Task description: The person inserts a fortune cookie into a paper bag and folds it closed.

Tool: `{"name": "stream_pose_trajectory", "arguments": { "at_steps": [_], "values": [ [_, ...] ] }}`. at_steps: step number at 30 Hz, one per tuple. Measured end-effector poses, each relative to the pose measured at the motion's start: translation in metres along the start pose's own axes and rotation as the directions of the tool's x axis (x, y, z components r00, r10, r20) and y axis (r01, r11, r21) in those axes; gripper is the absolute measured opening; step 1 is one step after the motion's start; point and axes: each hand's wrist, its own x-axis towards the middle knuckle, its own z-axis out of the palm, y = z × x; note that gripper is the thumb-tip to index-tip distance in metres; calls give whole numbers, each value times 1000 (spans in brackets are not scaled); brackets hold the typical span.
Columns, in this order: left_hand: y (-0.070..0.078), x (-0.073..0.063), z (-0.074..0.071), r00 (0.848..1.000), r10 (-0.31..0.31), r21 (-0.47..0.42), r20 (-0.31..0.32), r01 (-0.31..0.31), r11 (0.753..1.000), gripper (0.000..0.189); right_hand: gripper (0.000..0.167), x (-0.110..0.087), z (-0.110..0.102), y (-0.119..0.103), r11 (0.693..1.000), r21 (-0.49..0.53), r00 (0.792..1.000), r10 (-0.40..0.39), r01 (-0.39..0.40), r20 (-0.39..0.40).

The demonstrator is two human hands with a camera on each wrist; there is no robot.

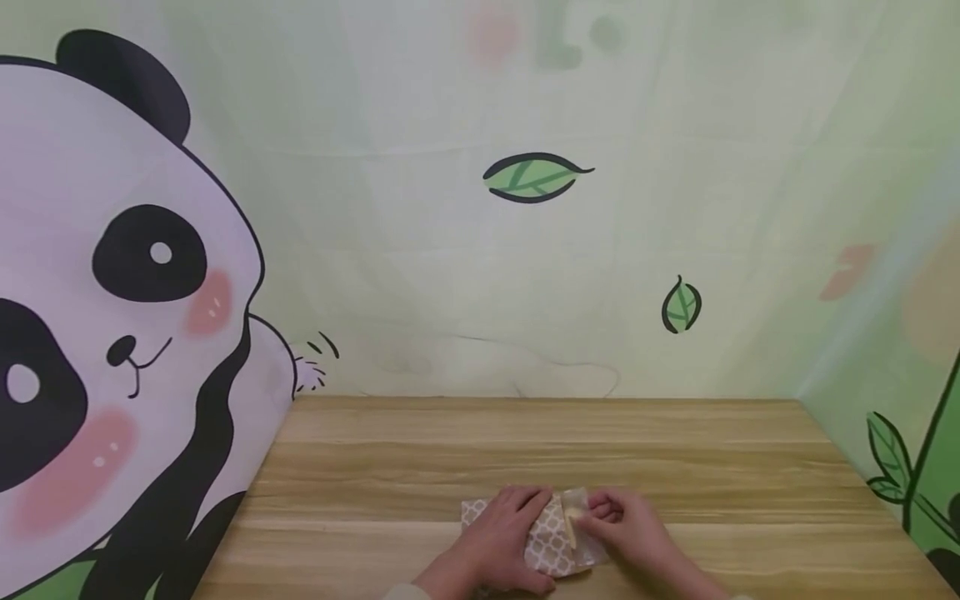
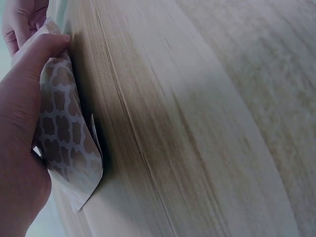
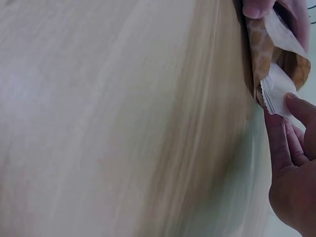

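A flat brown paper bag (image 1: 551,540) with a white lattice pattern lies low over the front middle of the table. My left hand (image 1: 504,535) grips it, thumb on the near side and fingers over the top. In the left wrist view the bag (image 2: 64,123) bulges slightly beneath that thumb. At the bag's open mouth on the right, my right hand (image 1: 628,527) pinches a white packet (image 3: 280,91) between thumb and fingers. The packet has a serrated edge and sits partly inside the mouth; its inner end is hidden by the paper.
The wooden table (image 1: 360,467) extends back to a pale green cloth backdrop (image 1: 390,208). Printed on the cloth are a large panda (image 1: 150,317) at the left and green leaves (image 1: 532,177).
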Motion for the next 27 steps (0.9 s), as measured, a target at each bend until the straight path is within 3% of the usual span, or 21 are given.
{"name": "stream_pose_trajectory", "arguments": {
  "at_steps": [4,7,13,21,27],
  "values": [
    [0,1,0,1000,5,1,-8,-5,1000,115,28,-1,-8,0,1000,-15,1000,16,-16,-14],
    [1,2,1,1000,2,2,-11,-2,1000,116,27,-1,-11,2,999,-37,999,-28,28,-15],
    [-1,3,4,1000,11,23,-17,-10,1000,113,25,-1,0,1,997,-36,997,-65,63,-39],
    [-2,1,4,1000,25,25,-17,-25,999,112,25,-4,16,-2,999,6,998,-50,50,-26],
    [-3,2,4,1000,21,20,-12,-20,1000,112,27,-10,9,-5,999,29,999,40,-40,3]
  ]
}}
